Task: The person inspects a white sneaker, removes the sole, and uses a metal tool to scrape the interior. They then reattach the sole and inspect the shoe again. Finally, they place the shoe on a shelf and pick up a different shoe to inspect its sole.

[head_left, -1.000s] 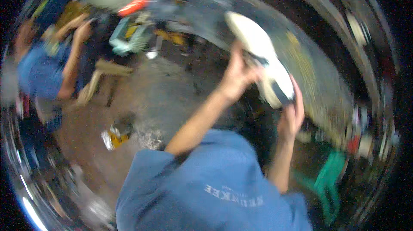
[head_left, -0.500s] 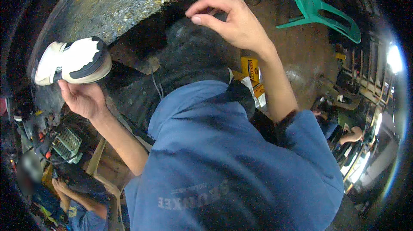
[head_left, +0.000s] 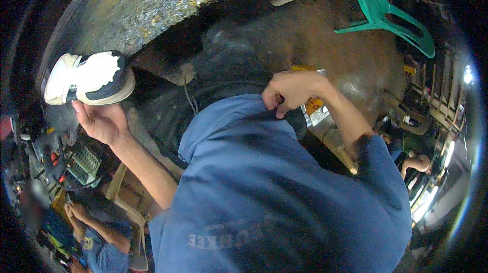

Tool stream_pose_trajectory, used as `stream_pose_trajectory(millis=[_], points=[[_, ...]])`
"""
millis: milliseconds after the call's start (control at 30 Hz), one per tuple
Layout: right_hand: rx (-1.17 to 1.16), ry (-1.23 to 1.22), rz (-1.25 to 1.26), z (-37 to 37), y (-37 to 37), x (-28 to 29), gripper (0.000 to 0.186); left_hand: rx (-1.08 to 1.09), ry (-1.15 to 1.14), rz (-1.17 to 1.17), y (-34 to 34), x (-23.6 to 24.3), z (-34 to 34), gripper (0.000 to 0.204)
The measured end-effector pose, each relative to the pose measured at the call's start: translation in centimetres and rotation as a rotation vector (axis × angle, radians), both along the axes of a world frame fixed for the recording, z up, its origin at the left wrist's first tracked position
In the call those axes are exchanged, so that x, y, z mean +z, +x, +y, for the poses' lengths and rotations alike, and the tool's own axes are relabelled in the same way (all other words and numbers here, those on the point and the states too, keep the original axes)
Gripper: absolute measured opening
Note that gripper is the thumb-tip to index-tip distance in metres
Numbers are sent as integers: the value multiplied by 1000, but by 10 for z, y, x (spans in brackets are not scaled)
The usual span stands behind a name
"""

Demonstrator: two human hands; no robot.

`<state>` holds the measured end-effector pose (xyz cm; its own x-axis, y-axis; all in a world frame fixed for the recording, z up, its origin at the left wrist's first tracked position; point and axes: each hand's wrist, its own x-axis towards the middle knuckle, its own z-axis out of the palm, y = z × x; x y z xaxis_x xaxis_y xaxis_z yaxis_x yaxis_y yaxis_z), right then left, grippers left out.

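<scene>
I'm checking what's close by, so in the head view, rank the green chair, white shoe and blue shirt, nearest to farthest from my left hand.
1. White shoe: held in the left hand.
2. Blue shirt: on your torso, right of that hand.
3. Green chair: far across, upper right.

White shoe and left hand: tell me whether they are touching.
Touching. The head view shows the left hand directly beneath the white shoe, meeting its lower edge with no gap between.

Wkshop w/ spattered worktop [head_left: 152, 8]
</scene>
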<state>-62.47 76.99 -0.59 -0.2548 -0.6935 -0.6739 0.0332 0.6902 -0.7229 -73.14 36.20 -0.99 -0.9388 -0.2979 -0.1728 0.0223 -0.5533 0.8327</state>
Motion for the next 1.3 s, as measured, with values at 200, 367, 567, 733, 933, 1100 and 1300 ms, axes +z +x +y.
stream_pose_trajectory(millis=[200, 367, 567, 733, 933, 1100, 1300], points=[[-49, 23, 34, 0, -12, -3, 29, -54, -41, 120, -21, 14, 0, 57], [-143, -56, 275, -22, -32, 2, 28, -214, -497, -95, -72, 47, 17, 81], [-178, 37, 321, -42, -36, 3, 22, -281, -845, -88, -94, 67, 50, 89], [-144, 8, 389, -53, -38, -4, 24, -261, -1238, -313, -128, 49, 47, 94], [-126, 60, 341, -91, -49, -13, 25, -174, -1306, -226, -128, 36, 63, 112], [-18, 80, 322, -97, -65, -32, 34, -275, -1003, -152, -125, 41, 72, 105], [6, 30, 330, -87, -73, -45, 28, -5, -969, 162, -62, 31, 43, 65]])
